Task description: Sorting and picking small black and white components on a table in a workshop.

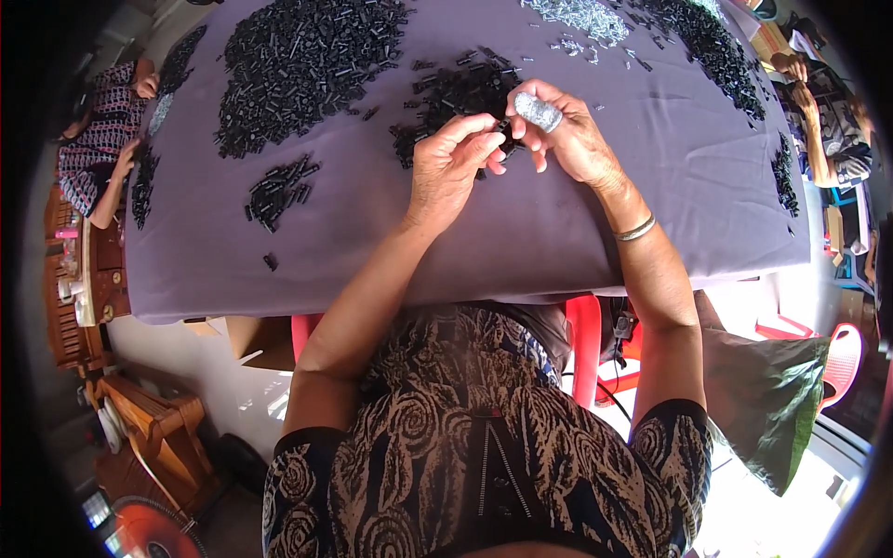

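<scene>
Head view, looking down over a purple cloth (214, 260). Can see the left hand (446, 172) toward twelve from the centre, thumb and forefinger closed in a pinch on what looks like a small black piece (505, 127), half hidden by fingers. Can see the right hand (579, 141) just beside, toward one, with fingers bent in close to the same spot; cannot tell whether also gripping. Can make out a whitish wrap (538, 112) on one of its digits and a bangle (636, 230) on the wrist.

Can see a pile of black pieces (456, 91) right behind the hands at twelve, a much larger heap (302, 70) at eleven, and a small cluster (279, 193) at ten, with a loose piece (270, 262) lying apart on its near side. Can find clear pieces (591, 20) at one and a long dark heap (721, 60) nearer two. At the edges, can see a person (102, 121) at ten and another person (842, 119) at two. Lower down, can spot a green bag (777, 400) at four and an orange fan (153, 530) between seven and eight.
</scene>
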A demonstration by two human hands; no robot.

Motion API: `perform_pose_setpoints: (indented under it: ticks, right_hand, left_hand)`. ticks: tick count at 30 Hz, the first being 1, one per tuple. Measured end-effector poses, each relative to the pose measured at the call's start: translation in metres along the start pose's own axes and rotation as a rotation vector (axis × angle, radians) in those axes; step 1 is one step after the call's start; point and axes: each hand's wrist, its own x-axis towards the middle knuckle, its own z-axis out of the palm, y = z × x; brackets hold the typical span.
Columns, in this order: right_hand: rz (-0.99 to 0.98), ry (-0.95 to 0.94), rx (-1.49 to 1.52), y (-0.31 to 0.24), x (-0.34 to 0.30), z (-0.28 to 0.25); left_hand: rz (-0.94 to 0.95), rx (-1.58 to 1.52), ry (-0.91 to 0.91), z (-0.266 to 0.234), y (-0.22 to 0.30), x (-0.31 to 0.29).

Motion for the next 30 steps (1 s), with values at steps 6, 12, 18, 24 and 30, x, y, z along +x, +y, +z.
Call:
perform_pose_setpoints:
  ticks: [6, 12, 18, 24, 30]
  right_hand:
    - [-0.052, 0.0, -0.484, -0.007, -0.005, 0.001]
    - [-0.192, -0.055, -0.62, -0.004, -0.003, -0.001]
    - [0.004, -0.042, -0.404, -0.008, -0.005, -0.001]
    - [-0.154, -0.043, -0.462, -0.002, -0.003, 0.004]
    - [-0.291, -0.056, -0.504, 0.008, 0.0, 0.003]
  left_hand:
    - [-0.015, 0.066, -0.038, 0.001, 0.003, 0.001]
    - [-0.05, 0.071, -0.076, 0.004, 0.011, 0.0]
    - [-0.243, -0.006, -0.009, 0.001, 0.018, 0.004]
    - [-0.365, -0.104, -0.152, -0.004, 0.023, 0.006]
    - [-0.546, -0.194, -0.238, -0.008, 0.033, 0.008]
